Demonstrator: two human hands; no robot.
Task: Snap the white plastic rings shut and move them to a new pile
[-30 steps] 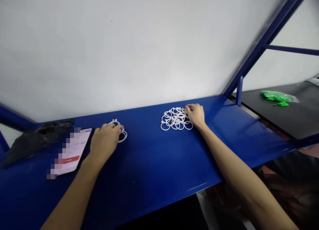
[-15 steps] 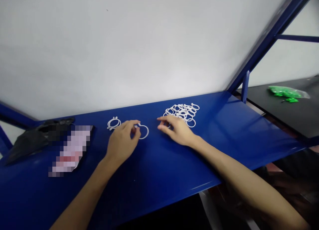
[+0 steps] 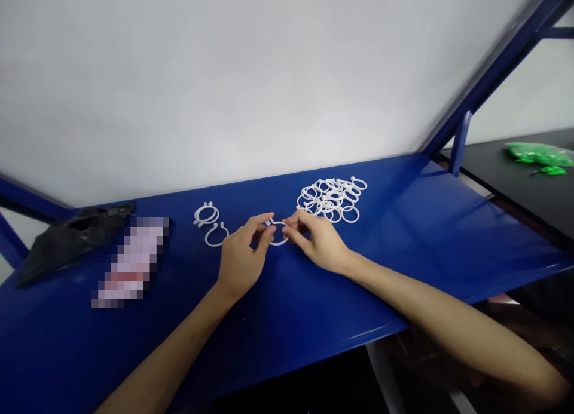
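Observation:
My left hand pinches a white plastic shower curtain ring at its left side, thumb and forefinger closed near its ball-tipped end. On the ring's right side, the fingers of my right hand are closed too. Just left of my left hand, a white ring with parted ball ends lies on the blue tabletop. Behind it is a small group of overlapping white rings. A larger pile of similar rings spreads beyond my right hand.
A black plastic bag and a blurred-out pinkish flat item lie on the left. A pale wall rises behind the tabletop. Blue frame bars slope up at right, past which a green-filled clear bag rests on a black table.
My left hand has moved right, uncovering the parted ring beside the small group. My right hand has come left from the pile and closed its fingers on the ring in my left hand.

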